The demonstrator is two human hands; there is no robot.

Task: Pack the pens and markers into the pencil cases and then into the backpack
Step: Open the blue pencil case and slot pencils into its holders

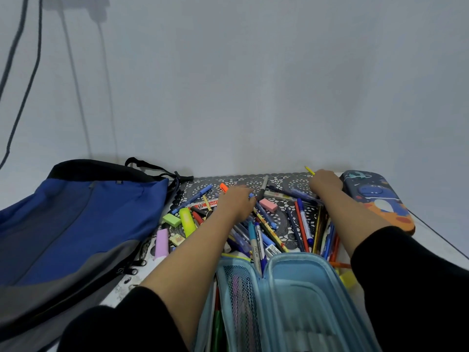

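Digging through the pile of pens and markers (264, 224) in the middle of the frame, spread over a lacy mat (291, 181) just above the open light blue pencil case (299, 288) at bottom centre. They're all light, stiff, smooth-barrelled sticks, so I reckon they'll roll and slide off each other if I scoop too many. Better to pinch each one mid-barrel, or gather a few that lie parallel.

My right hand (326, 182), at the upper right of the pile, has its fingers curled round a yellow pencil (309, 170) that pokes out past the knuckles. My left hand (237, 201) is palm-down on the heap near a grey marker (263, 188). I only see the back of it, so I can't tell if those fingers have got anything.

The yellow highlighter (187, 221) and pink eraser (269, 205) look chunkier and probably easier to grab. The dinosaur pencil case (375, 199) sits shut at the right edge, just beside my right hand. The blue backpack (76, 219) slumps at the left and looks soft and floppy.
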